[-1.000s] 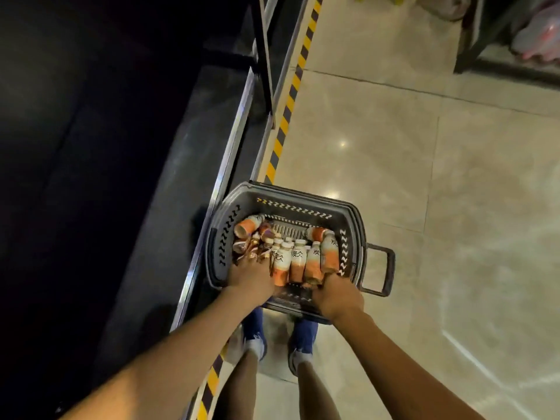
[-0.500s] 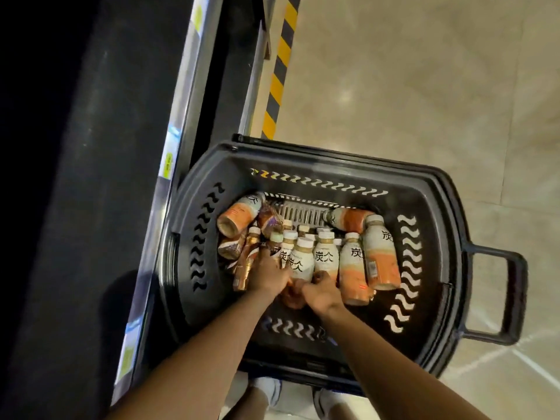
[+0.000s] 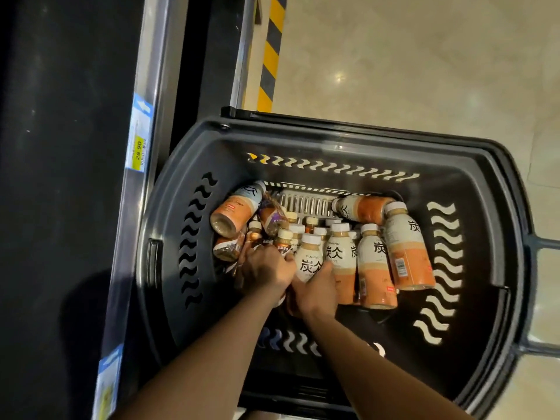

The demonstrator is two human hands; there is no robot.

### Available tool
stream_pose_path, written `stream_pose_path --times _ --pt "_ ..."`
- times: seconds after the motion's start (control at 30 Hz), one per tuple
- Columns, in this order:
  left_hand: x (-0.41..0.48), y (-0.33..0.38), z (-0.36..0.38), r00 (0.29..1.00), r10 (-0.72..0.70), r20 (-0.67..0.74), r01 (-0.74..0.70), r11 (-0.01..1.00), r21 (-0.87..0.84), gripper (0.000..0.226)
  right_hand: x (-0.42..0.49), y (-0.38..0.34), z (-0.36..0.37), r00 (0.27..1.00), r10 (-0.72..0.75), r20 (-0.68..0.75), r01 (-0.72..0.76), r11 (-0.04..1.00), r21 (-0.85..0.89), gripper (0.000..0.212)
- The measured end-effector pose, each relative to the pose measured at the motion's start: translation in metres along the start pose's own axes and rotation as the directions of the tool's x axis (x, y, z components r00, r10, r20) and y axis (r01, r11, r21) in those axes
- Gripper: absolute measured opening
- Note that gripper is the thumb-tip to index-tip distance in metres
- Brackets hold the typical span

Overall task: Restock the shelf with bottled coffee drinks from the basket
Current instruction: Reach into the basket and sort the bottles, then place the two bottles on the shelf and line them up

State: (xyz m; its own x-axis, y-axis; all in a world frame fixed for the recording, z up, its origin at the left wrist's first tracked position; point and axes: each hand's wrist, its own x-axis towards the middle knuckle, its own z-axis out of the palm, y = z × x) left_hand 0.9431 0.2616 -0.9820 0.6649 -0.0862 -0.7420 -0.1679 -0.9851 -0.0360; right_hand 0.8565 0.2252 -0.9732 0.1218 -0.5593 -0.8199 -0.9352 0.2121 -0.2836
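A black plastic basket (image 3: 491, 189) stands on the floor beside the dark shelf (image 3: 60, 207). Several bottled coffee drinks with white caps and cream-and-orange labels fill its middle, some upright (image 3: 377, 268), some lying down (image 3: 235, 207). Both my hands are down among them. My right hand (image 3: 316, 291) is curled around the lower half of an upright bottle (image 3: 309, 260). My left hand (image 3: 266, 266), right beside it, is curled over a bottle that it mostly hides; small brown-capped bottles (image 3: 283, 239) stand just beyond its fingers.
The shelf's metal front rail (image 3: 145, 122) carries price tags (image 3: 139, 147) and runs along the basket's left side. A yellow-and-black striped strip (image 3: 269, 65) marks the tiled floor (image 3: 424, 71). The basket's pull handle (image 3: 542, 295) sticks out to the right.
The view has come down closer to the basket. Both hands have gone from the near rim into the bottles and closed around them.
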Motion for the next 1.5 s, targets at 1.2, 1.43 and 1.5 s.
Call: stream_pose_path --times 1.2,1.43,1.5 --pt "-0.543 -0.011 -0.451 0.986 0.156 -0.062 -0.106 0.294 -0.95 0.035 -0.475 -0.175 -0.459 0.863 -0.506 0.002 0.486 0.83 0.272 0.047" --pt "-0.632 -0.049 -0.472 0.961 -0.049 -0.273 -0.262 0.17 -0.95 0.03 -0.557 -0.204 -0.462 0.621 -0.76 0.191 0.733 0.65 0.201 0.047" --pt "-0.658 -0.069 -0.478 0.933 -0.134 -0.334 -0.312 0.161 -0.936 0.026 -0.585 -0.214 -0.458 0.535 -0.814 0.226 0.791 0.576 0.205 0.045"
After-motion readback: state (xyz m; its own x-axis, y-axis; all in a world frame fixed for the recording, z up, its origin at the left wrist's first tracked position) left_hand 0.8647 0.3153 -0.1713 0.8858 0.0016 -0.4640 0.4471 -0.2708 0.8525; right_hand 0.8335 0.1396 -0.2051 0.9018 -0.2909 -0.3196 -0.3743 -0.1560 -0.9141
